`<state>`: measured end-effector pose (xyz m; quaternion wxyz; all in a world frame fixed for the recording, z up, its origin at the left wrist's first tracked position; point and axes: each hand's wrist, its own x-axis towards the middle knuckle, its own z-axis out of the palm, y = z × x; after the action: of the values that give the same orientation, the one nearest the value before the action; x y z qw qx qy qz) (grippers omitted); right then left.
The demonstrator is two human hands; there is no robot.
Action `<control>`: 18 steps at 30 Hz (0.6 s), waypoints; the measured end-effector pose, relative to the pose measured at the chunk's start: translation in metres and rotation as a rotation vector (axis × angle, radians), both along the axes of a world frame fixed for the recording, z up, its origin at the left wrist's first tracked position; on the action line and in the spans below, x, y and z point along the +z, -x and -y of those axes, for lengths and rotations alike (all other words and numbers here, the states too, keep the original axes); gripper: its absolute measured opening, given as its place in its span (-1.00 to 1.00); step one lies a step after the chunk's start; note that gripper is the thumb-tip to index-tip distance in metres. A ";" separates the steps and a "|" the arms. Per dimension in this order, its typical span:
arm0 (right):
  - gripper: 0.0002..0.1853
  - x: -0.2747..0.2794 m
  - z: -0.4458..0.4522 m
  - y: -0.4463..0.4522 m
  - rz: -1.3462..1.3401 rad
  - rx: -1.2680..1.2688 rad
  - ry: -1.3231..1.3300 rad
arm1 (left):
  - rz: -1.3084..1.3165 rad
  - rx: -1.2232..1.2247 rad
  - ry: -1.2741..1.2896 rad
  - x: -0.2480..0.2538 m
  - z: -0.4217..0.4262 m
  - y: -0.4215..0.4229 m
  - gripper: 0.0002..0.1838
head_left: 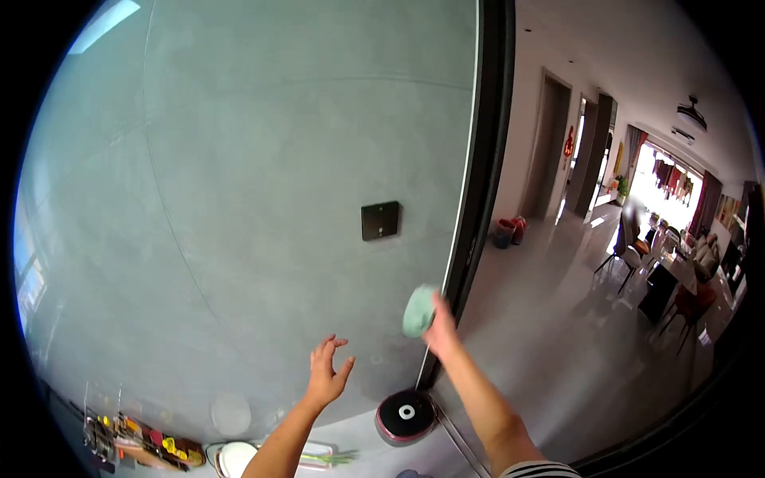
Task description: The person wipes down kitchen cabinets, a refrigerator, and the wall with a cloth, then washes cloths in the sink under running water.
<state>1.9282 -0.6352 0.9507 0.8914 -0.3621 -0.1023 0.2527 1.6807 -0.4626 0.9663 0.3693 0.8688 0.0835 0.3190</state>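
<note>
By the wall (263, 199): a green cloth (417, 312) is held in the right hand's (441, 328) fingers, near the frame (494, 80).
Left hand (326, 373): nothing is held; fingers are spread.
Cloth: best kept flat, gripped evenly, clear of the frame.

A pale surface (358, 434) shows along the bottom. On it rest a black-topped round container (406, 417), a white round item (237, 459) and a tray (319, 464) with green stalks (339, 457).
</note>
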 end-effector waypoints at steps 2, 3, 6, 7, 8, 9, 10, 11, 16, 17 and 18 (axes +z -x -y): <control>-0.30 0.079 -0.017 -0.042 0.278 -0.428 -0.042 | 0.038 -0.008 -0.059 0.036 -0.011 -0.013 -0.56; -0.29 0.116 -0.025 -0.062 0.403 -0.561 0.002 | 0.069 -0.027 -0.122 0.054 -0.017 -0.021 -0.53; -0.28 0.201 -0.064 -0.108 0.733 -1.054 0.310 | 0.145 -0.006 -0.336 0.099 -0.040 -0.045 -0.41; -0.28 0.214 -0.083 -0.131 0.761 -1.135 0.368 | 0.159 0.043 -0.421 0.113 -0.049 -0.052 -0.34; -0.28 0.225 -0.100 -0.143 0.782 -1.213 0.434 | 0.165 0.091 -0.503 0.127 -0.057 -0.057 -0.28; -0.29 0.237 -0.118 -0.145 0.687 -1.221 0.521 | 0.164 0.180 -0.585 0.141 -0.063 -0.063 -0.21; -0.30 0.252 -0.139 -0.135 0.591 -1.224 0.606 | 0.161 0.272 -0.665 0.155 -0.070 -0.066 -0.14; -0.31 0.264 -0.154 -0.126 0.628 -1.257 0.613 | 0.155 0.363 -0.742 0.169 -0.077 -0.070 -0.06; -0.44 0.297 -0.154 -0.077 1.904 -1.109 0.539 | 0.058 0.625 -0.862 0.231 -0.094 -0.096 0.18; -0.45 0.307 -0.142 -0.110 2.038 -1.149 0.580 | 0.031 0.653 -0.875 0.238 -0.094 -0.098 0.21; -0.46 0.325 -0.131 -0.133 1.883 -1.307 0.583 | 0.005 0.679 -0.884 0.243 -0.093 -0.101 0.24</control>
<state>2.0612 -0.5040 1.2752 0.3087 -0.5790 -0.4529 -0.6037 1.7821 -0.3692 1.2094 -0.1536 0.8644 0.2163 0.4271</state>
